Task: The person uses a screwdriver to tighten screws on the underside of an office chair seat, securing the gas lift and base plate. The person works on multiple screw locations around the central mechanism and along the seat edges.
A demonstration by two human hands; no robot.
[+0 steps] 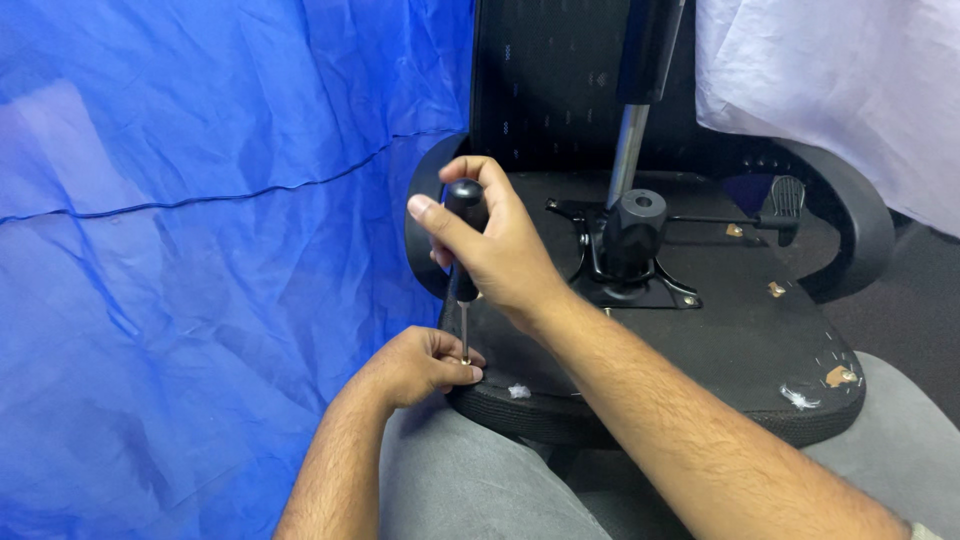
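Observation:
An upturned office chair seat (740, 330) lies across my lap, its black underside facing up. My right hand (495, 250) grips the black handle of a screwdriver (465, 205), held upright. Its metal shaft runs down to the seat's near left edge. My left hand (425, 365) pinches the shaft's tip there, fingers resting on the seat rim. Whatever sits under the tip is hidden by my fingers.
A black tilt mechanism (632, 245) with a metal gas cylinder (628, 150) and a lever (785, 200) stands at the seat's middle. Curved armrests (860, 225) flank the seat. Blue plastic sheeting (180, 250) hangs on the left, white cloth (840, 90) at upper right.

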